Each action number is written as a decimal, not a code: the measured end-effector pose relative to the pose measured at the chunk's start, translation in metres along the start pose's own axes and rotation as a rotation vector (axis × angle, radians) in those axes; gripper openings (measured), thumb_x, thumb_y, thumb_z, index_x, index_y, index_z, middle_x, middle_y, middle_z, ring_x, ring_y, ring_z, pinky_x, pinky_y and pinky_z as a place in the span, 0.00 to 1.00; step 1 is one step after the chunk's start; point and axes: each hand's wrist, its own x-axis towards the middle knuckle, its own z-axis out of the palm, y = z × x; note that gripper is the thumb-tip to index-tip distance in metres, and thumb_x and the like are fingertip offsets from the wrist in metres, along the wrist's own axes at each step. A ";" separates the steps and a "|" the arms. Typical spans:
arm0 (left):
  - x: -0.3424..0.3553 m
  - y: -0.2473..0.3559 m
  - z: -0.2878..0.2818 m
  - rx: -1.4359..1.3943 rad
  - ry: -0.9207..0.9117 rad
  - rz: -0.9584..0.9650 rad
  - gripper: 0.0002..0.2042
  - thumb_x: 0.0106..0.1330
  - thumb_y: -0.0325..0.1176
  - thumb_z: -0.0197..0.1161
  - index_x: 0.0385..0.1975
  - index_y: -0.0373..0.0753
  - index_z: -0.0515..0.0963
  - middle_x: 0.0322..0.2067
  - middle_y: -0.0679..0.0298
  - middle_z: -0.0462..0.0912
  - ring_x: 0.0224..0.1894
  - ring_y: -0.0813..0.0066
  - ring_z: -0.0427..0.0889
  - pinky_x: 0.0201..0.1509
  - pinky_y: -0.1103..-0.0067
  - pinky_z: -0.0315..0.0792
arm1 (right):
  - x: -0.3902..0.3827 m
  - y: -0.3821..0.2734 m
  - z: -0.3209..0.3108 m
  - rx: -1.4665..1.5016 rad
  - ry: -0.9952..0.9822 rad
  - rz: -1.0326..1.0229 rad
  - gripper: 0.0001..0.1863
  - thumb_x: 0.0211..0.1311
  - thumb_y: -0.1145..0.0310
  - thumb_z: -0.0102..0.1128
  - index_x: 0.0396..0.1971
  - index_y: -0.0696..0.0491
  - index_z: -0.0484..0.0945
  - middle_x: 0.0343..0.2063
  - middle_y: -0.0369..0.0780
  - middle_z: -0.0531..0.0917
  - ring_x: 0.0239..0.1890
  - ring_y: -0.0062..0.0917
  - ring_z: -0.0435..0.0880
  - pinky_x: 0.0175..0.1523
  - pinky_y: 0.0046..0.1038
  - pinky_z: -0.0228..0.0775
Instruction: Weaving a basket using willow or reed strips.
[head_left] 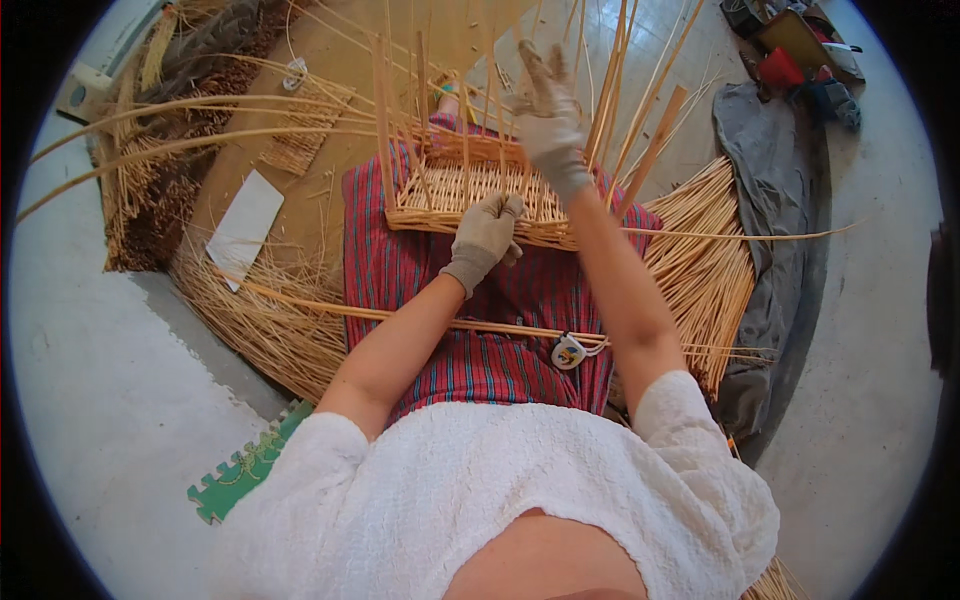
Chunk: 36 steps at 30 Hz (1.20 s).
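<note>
A half-woven wicker basket rests across my lap on a red striped cloth. Its base is rectangular and tightly woven, and tall bare stakes stick up around its low sides. My left hand, in a greyish work glove, is closed on the middle of the near woven edge. Its fingertips are partly hidden. Above the basket's far right part, my right hand is raised among the upright stakes, gloved too, with its fingers stretched apart. Nothing shows in it. A long thin rod runs out rightward from the basket's near edge.
Bundles of cut rods lie at right and at left. A white board lies on the left, near a small woven mat. Long stakes reach far out to the left. A tape measure sits on my lap beside two rods.
</note>
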 end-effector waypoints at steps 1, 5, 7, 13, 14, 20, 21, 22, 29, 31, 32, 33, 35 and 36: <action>0.007 0.000 -0.003 -0.022 -0.004 -0.039 0.12 0.75 0.40 0.57 0.40 0.36 0.76 0.25 0.64 0.79 0.14 0.75 0.79 0.16 0.77 0.76 | 0.002 -0.014 0.022 0.231 0.065 0.143 0.31 0.59 0.87 0.56 0.64 0.54 0.68 0.56 0.45 0.78 0.63 0.30 0.75 0.64 0.31 0.69; 0.003 0.005 -0.006 -0.039 -0.009 -0.077 0.10 0.72 0.36 0.61 0.37 0.34 0.76 0.25 0.64 0.81 0.17 0.74 0.81 0.16 0.76 0.77 | -0.088 0.010 -0.038 0.691 0.326 0.447 0.28 0.65 0.78 0.53 0.66 0.52 0.65 0.51 0.39 0.80 0.44 0.24 0.78 0.55 0.31 0.72; 0.009 0.010 -0.005 0.011 0.001 -0.078 0.07 0.69 0.32 0.64 0.36 0.36 0.77 0.25 0.64 0.81 0.18 0.74 0.82 0.16 0.75 0.77 | -0.164 0.027 -0.072 0.951 0.471 0.540 0.17 0.74 0.66 0.48 0.59 0.52 0.69 0.41 0.37 0.80 0.34 0.22 0.77 0.48 0.34 0.76; 0.014 0.006 -0.006 0.040 0.002 -0.046 0.14 0.67 0.40 0.68 0.33 0.34 0.75 0.25 0.63 0.81 0.19 0.76 0.81 0.18 0.76 0.78 | -0.152 -0.022 -0.087 0.922 0.609 0.831 0.15 0.79 0.56 0.43 0.43 0.51 0.72 0.26 0.33 0.72 0.26 0.23 0.72 0.45 0.39 0.77; 0.018 0.005 -0.001 0.139 0.053 -0.090 0.16 0.67 0.42 0.69 0.33 0.34 0.74 0.25 0.63 0.81 0.19 0.75 0.81 0.18 0.76 0.78 | -0.153 -0.030 -0.088 0.895 0.609 0.906 0.14 0.79 0.55 0.44 0.43 0.51 0.72 0.27 0.33 0.72 0.27 0.23 0.72 0.46 0.39 0.78; 0.019 0.012 0.009 -0.180 0.131 0.099 0.16 0.69 0.35 0.65 0.50 0.36 0.72 0.44 0.57 0.80 0.20 0.69 0.84 0.18 0.74 0.78 | -0.160 0.034 -0.141 0.947 0.428 0.913 0.05 0.75 0.68 0.53 0.44 0.51 0.72 0.33 0.39 0.84 0.35 0.26 0.83 0.47 0.32 0.80; 0.028 0.019 0.015 -0.043 0.099 0.401 0.14 0.70 0.33 0.63 0.51 0.36 0.72 0.42 0.57 0.81 0.19 0.68 0.83 0.18 0.74 0.78 | -0.160 0.041 -0.151 0.760 0.437 0.836 0.04 0.73 0.71 0.54 0.44 0.50 0.72 0.35 0.40 0.85 0.37 0.27 0.84 0.47 0.32 0.80; 0.028 0.018 0.025 0.091 0.067 0.682 0.12 0.71 0.31 0.60 0.51 0.37 0.72 0.41 0.57 0.81 0.19 0.67 0.83 0.18 0.74 0.78 | -0.166 0.037 -0.163 0.569 0.435 0.776 0.05 0.72 0.74 0.56 0.44 0.49 0.72 0.38 0.42 0.86 0.39 0.27 0.85 0.47 0.31 0.80; 0.021 0.014 0.076 0.272 -0.218 -0.042 0.11 0.74 0.35 0.56 0.48 0.35 0.73 0.23 0.60 0.81 0.16 0.71 0.81 0.19 0.74 0.80 | -0.064 0.042 -0.118 -0.148 0.126 0.301 0.20 0.65 0.79 0.61 0.55 0.45 0.76 0.52 0.40 0.80 0.52 0.27 0.81 0.54 0.25 0.76; 0.019 0.023 0.074 0.288 -0.198 -0.077 0.12 0.74 0.37 0.56 0.47 0.35 0.73 0.23 0.59 0.81 0.16 0.72 0.81 0.18 0.73 0.80 | -0.030 0.045 -0.111 -0.188 0.068 0.326 0.21 0.64 0.78 0.63 0.55 0.46 0.77 0.54 0.42 0.79 0.54 0.29 0.80 0.58 0.26 0.74; 0.018 0.028 0.075 0.293 -0.167 -0.114 0.12 0.74 0.39 0.56 0.46 0.35 0.74 0.22 0.59 0.81 0.16 0.73 0.81 0.18 0.73 0.79 | -0.024 0.054 -0.118 0.176 -0.037 0.505 0.20 0.63 0.76 0.64 0.54 0.47 0.78 0.53 0.43 0.80 0.54 0.32 0.81 0.58 0.28 0.74; 0.018 0.030 0.075 0.287 -0.157 -0.108 0.12 0.74 0.39 0.56 0.46 0.35 0.74 0.22 0.59 0.81 0.16 0.73 0.81 0.18 0.73 0.79 | -0.018 0.063 -0.128 0.542 -0.150 0.676 0.19 0.62 0.75 0.66 0.53 0.47 0.79 0.52 0.44 0.81 0.54 0.34 0.81 0.59 0.30 0.74; 0.012 0.037 0.086 0.272 -0.213 -0.119 0.13 0.74 0.39 0.57 0.48 0.37 0.74 0.23 0.60 0.81 0.14 0.73 0.80 0.14 0.73 0.77 | -0.063 0.132 -0.171 0.288 -0.268 0.746 0.18 0.62 0.68 0.68 0.52 0.48 0.79 0.50 0.45 0.81 0.53 0.41 0.80 0.59 0.36 0.73; 0.012 0.033 0.082 0.277 -0.203 -0.121 0.13 0.74 0.39 0.57 0.48 0.37 0.74 0.23 0.60 0.81 0.14 0.73 0.80 0.14 0.73 0.77 | -0.076 0.135 -0.173 -0.095 -0.489 0.909 0.19 0.62 0.66 0.68 0.52 0.48 0.79 0.48 0.44 0.82 0.52 0.42 0.81 0.58 0.37 0.73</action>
